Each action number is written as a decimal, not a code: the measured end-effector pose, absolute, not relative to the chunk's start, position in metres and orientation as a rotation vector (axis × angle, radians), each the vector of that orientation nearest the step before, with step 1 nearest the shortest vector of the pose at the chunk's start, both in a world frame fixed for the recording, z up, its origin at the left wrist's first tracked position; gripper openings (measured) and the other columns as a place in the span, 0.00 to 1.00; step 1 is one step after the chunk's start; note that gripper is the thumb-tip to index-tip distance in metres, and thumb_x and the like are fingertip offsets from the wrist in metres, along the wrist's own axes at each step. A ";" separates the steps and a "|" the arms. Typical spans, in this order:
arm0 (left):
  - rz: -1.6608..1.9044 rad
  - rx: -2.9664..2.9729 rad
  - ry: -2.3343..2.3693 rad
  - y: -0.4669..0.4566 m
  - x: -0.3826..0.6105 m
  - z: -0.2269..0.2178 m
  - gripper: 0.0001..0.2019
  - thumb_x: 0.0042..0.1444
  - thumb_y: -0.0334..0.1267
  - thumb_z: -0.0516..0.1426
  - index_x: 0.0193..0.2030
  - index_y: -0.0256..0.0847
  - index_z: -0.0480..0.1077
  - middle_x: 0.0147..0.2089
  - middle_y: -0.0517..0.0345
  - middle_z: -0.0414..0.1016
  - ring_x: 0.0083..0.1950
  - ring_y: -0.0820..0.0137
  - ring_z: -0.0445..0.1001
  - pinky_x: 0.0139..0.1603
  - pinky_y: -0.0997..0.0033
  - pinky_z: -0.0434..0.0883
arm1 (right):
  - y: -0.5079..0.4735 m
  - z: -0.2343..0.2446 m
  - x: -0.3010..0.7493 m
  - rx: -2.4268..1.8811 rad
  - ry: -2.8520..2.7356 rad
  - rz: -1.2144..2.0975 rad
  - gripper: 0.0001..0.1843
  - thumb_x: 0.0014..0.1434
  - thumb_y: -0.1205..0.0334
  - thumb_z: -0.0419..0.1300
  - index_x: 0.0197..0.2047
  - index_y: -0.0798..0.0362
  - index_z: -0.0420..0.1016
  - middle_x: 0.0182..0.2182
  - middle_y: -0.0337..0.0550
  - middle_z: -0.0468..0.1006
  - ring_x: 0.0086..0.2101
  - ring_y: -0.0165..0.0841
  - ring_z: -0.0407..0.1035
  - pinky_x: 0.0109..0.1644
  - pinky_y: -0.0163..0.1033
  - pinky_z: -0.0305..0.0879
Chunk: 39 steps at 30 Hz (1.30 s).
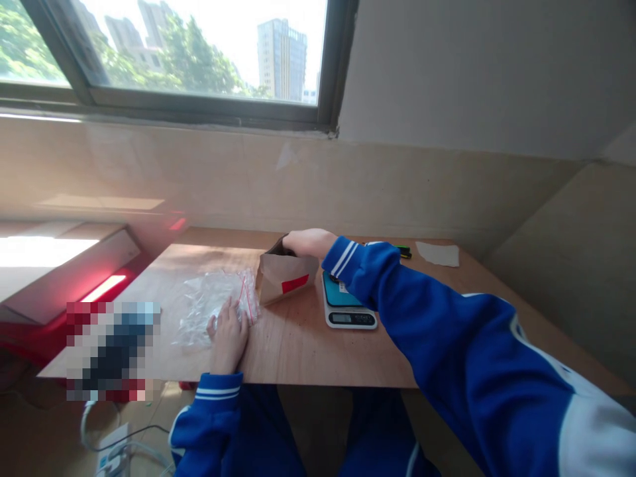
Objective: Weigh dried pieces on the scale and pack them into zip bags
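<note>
My left hand [227, 334] lies flat, fingers stretched out, on a pile of clear zip bags with red seal strips [213, 301] on the wooden table [298, 344]. My right hand [309, 242] reaches into the open top of a brown paper bag with a red label [285, 278], which stands upright in the middle of the table; its fingertips are hidden inside the bag. A white kitchen scale with a teal platform [345, 306] sits just right of the paper bag, partly under my blue sleeve.
A sheet of paper [437, 254] and a small dark object with green [403, 252] lie at the far right of the table. A window fills the wall above. Left of the table stand a red box and a blurred patch; cables lie on the floor.
</note>
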<state>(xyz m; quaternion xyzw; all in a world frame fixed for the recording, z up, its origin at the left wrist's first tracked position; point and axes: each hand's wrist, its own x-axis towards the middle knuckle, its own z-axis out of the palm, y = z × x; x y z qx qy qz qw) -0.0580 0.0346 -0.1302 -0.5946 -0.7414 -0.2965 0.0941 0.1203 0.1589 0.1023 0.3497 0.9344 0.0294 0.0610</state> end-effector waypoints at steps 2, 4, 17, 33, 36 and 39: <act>-0.874 -1.764 -2.197 0.035 -0.058 -0.131 0.21 0.62 0.37 0.43 0.57 0.31 0.66 0.64 0.35 0.63 0.63 0.57 0.64 0.63 0.48 0.50 | 0.161 0.112 0.120 1.048 2.802 0.071 0.12 0.56 0.67 0.62 0.44 0.55 0.78 0.41 0.51 0.81 0.41 0.39 0.75 0.40 0.36 0.68; -0.867 -1.767 -2.198 0.035 -0.058 -0.131 0.21 0.62 0.37 0.43 0.57 0.31 0.66 0.64 0.35 0.63 0.63 0.57 0.64 0.63 0.48 0.50 | 0.163 0.120 0.119 1.027 2.774 0.049 0.13 0.55 0.68 0.61 0.45 0.56 0.78 0.41 0.51 0.81 0.40 0.39 0.76 0.38 0.35 0.67; -0.818 -1.774 -2.234 0.035 -0.060 -0.129 0.22 0.62 0.38 0.42 0.56 0.32 0.66 0.64 0.37 0.63 0.62 0.57 0.65 0.62 0.49 0.51 | 0.147 0.130 0.211 1.065 3.446 -1.375 0.14 0.59 0.62 0.60 0.47 0.52 0.63 0.33 0.39 0.78 0.32 0.29 0.74 0.37 0.36 0.72; -1.035 -1.844 -2.087 0.028 -0.058 -0.117 0.24 0.61 0.44 0.46 0.62 0.40 0.60 0.69 0.40 0.55 0.69 0.54 0.53 0.66 0.46 0.44 | 0.059 -0.076 0.220 2.399 3.242 -1.501 0.14 0.61 0.54 0.56 0.48 0.51 0.66 0.46 0.49 0.75 0.45 0.37 0.72 0.50 0.44 0.70; -1.085 -1.875 -2.025 0.025 -0.062 -0.117 0.20 0.60 0.46 0.48 0.54 0.39 0.68 0.71 0.41 0.48 0.71 0.51 0.48 0.66 0.49 0.49 | 0.055 -0.070 0.212 2.213 3.255 -1.663 0.14 0.61 0.56 0.55 0.50 0.49 0.64 0.48 0.49 0.74 0.46 0.37 0.73 0.49 0.44 0.71; -1.130 -1.908 -1.950 0.019 -0.056 -0.111 0.26 0.59 0.47 0.50 0.62 0.38 0.60 0.72 0.38 0.43 0.71 0.50 0.46 0.66 0.48 0.49 | 0.052 -0.070 0.210 2.144 3.247 -1.706 0.13 0.62 0.56 0.55 0.49 0.48 0.63 0.48 0.49 0.74 0.45 0.38 0.73 0.49 0.45 0.72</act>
